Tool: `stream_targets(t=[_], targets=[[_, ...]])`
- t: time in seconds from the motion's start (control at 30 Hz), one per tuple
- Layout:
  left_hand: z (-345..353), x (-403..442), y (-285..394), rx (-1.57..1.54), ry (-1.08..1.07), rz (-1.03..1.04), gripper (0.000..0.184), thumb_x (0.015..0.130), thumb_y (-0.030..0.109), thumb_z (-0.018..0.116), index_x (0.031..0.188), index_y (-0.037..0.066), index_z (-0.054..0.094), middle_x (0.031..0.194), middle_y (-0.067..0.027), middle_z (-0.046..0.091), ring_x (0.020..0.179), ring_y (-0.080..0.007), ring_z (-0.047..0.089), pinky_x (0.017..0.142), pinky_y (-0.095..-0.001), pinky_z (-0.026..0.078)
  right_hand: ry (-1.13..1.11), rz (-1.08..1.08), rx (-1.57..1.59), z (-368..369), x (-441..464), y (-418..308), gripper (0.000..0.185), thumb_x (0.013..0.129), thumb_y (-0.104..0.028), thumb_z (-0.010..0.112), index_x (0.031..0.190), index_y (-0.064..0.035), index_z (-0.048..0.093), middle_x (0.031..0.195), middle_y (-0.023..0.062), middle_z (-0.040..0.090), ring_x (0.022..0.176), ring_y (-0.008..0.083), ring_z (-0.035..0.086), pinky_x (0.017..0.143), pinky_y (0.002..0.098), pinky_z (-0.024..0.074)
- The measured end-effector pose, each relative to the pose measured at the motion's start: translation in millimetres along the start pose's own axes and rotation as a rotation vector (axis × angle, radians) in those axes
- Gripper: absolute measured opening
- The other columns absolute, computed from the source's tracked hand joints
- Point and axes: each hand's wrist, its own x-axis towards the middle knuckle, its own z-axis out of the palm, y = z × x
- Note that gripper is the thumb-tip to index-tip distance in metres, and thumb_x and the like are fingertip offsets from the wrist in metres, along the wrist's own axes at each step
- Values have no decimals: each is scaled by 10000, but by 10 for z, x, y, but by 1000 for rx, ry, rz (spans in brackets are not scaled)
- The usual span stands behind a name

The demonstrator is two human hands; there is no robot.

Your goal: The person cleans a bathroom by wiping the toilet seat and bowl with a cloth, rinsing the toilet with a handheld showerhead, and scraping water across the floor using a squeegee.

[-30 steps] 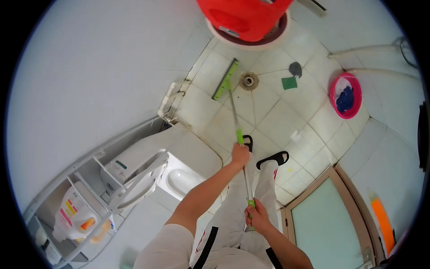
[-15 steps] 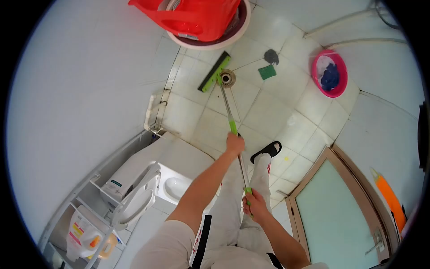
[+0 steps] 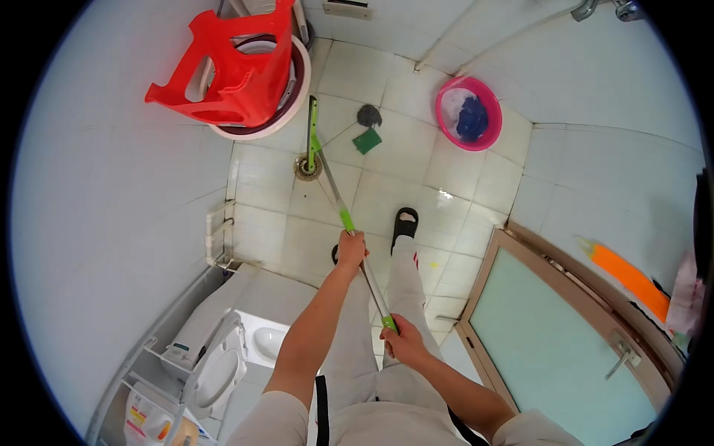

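Note:
A floor squeegee point(image 3: 332, 190) with a green and black head reaches forward from me across the tiles. My left hand point(image 3: 352, 249) is wrapped around its metal pole, just below a green joint. Lower down, my right hand point(image 3: 404, 339) grips the pole by the green grip near its end. The head point(image 3: 312, 134) stands nearly edge-on at the round floor drain point(image 3: 306, 168), covering part of it. Right of the head lie a green scouring pad point(image 3: 367, 140) and a dark grey scrubber point(image 3: 369, 115).
A red plastic stool point(image 3: 249, 85) sits in stacked basins point(image 3: 303, 74) at upper left. A pink basin point(image 3: 495, 119) holds blue and white cloth. The toilet point(image 3: 219, 372) is at lower left, the framed glass door point(image 3: 554, 320) at right. Pipes point(image 3: 216, 236) run along the left wall.
The squeegee head has swung from slanted to nearly in line with my view, now touching or overlapping the drain. My view has shifted right, and both hands keep their hold on the pole.

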Motion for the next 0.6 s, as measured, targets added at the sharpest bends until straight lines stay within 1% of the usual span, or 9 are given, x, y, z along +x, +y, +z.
stream_targets(t=[0.03,0.13,0.23,0.33,0.43,0.47,0.5,0.53,0.6], targets=[[105,8,35,-91,-31,16,169,860,160,531,942,27,466,649,-70,499,475,-168,492,408,-324,396,29,-28,-74,-89,-24,-33,316,907,-51,494,1214,5,449,788,57,540,484,106,469,422,265,389],[598,-28,159,-142,-108,73,175,868,178,529,921,21,473,667,-76,511,484,-175,497,434,-329,423,163,-127,-271,-419,-47,-154,309,903,-44,494,1205,8,451,782,56,532,489,104,460,424,263,389],[1144,-23,359,48,94,60,243,871,196,541,945,-22,463,703,-119,565,554,-218,577,496,-341,472,100,-36,-35,-805,-39,-587,329,899,-42,498,1223,0,454,775,57,526,493,100,452,422,260,386],[1571,-102,379,177,160,21,246,861,187,534,939,-36,464,718,-137,579,551,-233,584,481,-349,474,66,41,-15,-1211,-202,-914,343,901,-41,495,1240,-11,460,778,58,523,494,96,446,416,257,381],[2004,-275,316,80,102,-64,242,866,187,524,935,-36,460,710,-125,565,532,-230,569,482,-352,479,171,-22,-231,-1620,-381,-1048,350,894,-58,504,1242,-20,494,734,30,536,515,84,466,424,244,379],[2115,-256,288,31,63,-58,236,869,184,520,935,-34,457,714,-121,561,528,-226,566,485,-348,478,196,-39,-310,-1732,-415,-1094,351,892,-61,507,1240,-21,501,723,22,538,521,80,470,426,239,377],[2218,-182,265,-20,24,-48,230,872,181,516,935,-31,453,719,-116,557,525,-221,562,488,-345,477,191,-102,-340,-1825,-381,-1145,388,878,-64,514,1260,2,489,702,42,555,575,109,526,491,256,419],[2303,-82,271,-72,-16,-32,223,875,178,512,934,-28,450,723,-112,553,522,-217,558,492,-341,477,236,-186,-469,-1859,-325,-1226,394,867,-64,522,1253,12,493,730,83,573,603,157,550,531,286,435],[2431,147,327,-202,-126,-22,169,896,184,505,900,25,449,710,-79,530,504,-189,515,473,-330,433,323,-357,-729,-1904,-250,-1381,407,845,-63,537,1240,31,502,787,164,610,659,252,599,612,345,468]])
